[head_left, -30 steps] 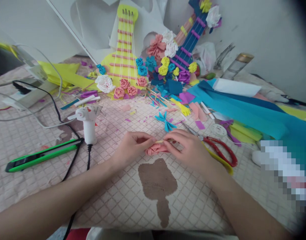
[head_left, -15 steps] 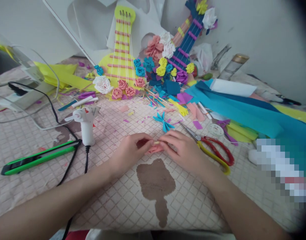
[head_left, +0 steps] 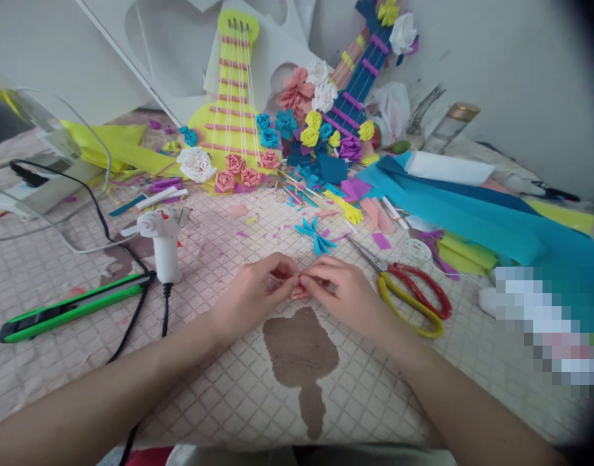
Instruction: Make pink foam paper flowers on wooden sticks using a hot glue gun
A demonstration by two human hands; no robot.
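Both hands meet over the quilted tabletop, fingertips pinched together on a small piece of pink paper (head_left: pixel 301 294). My left hand (head_left: pixel 258 285) grips its left side, and my right hand (head_left: pixel 343 285) grips its right side. Most of the paper is covered by the fingers. Just beyond the fingertips lies a blue folded paper flower (head_left: pixel 316 235) with pointed petals. To the right of my right hand rest scissors (head_left: pixel 408 288) with one red and one yellow handle, blades slightly apart.
A white glue gun (head_left: pixel 165 249) stands at left, its black cord running toward me. Beside it lies a green utility knife (head_left: pixel 74 307). Behind are a yellow paper guitar (head_left: pixel 233 123), a blue one (head_left: pixel 360 84), paper flowers and scraps. Blue paper sheets (head_left: pixel 462 207) spread at right.
The fingertips have drawn closer together, and less of the pink paper shows between them. A pale bit seen at the fingertips before is now hidden. The view has shifted slightly.
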